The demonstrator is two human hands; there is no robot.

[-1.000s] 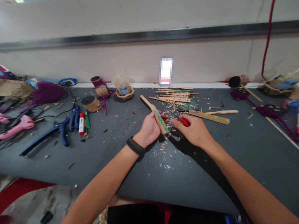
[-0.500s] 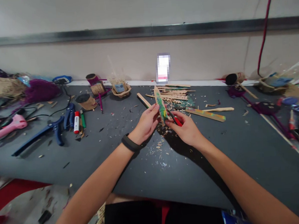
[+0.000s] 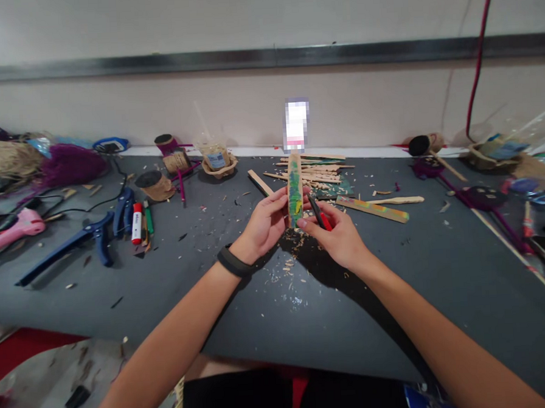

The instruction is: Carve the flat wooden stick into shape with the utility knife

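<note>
Between the front and back edges of the table (image 3: 249,327), the person's left hand (image 3: 267,222) held a painted stick (image 3: 295,187), its fingers closed round the near part. The stick was raised off the surface, its far end pointing to the back edge. The right hand (image 3: 340,231) was curled about a red-and-black tool (image 3: 322,216), perhaps a knife; I couldn't make out its blade. Its thumb came close to the stick's near end, though whether it touched I couldn't tell.

What worried me was how near the tool sat to the left fingers: if it were sharp and skidded off the painted face, it could nick them. With only the near part gripped, sideways pressure might twist the stick. Should the far end dip, it could knock the carved sticks (image 3: 321,176) lying by the back edge. Wood shavings (image 3: 288,265) lay nearer the front edge and might cling to fingers and loosen a grip.
</note>
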